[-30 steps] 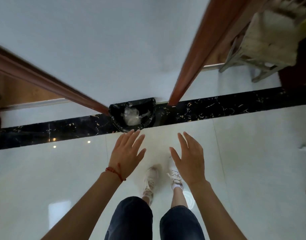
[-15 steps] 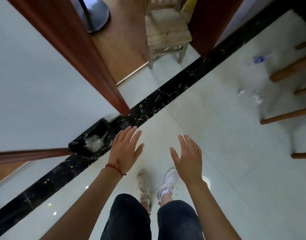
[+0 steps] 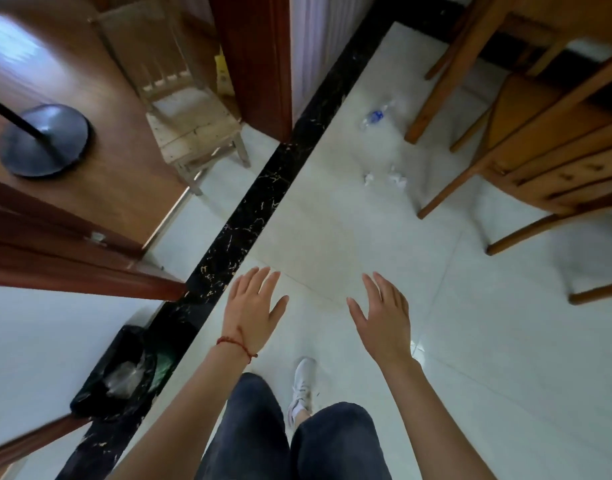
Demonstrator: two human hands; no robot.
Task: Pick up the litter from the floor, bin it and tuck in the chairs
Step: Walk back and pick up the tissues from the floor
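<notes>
Ahead, clear crushed bottle (image 3: 376, 116), blue label; two crumpled white paper scraps (image 3: 384, 177).

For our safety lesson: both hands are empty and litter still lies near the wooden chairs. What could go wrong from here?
1. The plastic bottle might roll under a foot or be kicked beneath the wooden chair.
2. The two crumpled paper scraps are pale on pale tile, so they are easily missed.
3. Splayed chair legs beside the litter could trip someone bending in.
</notes>
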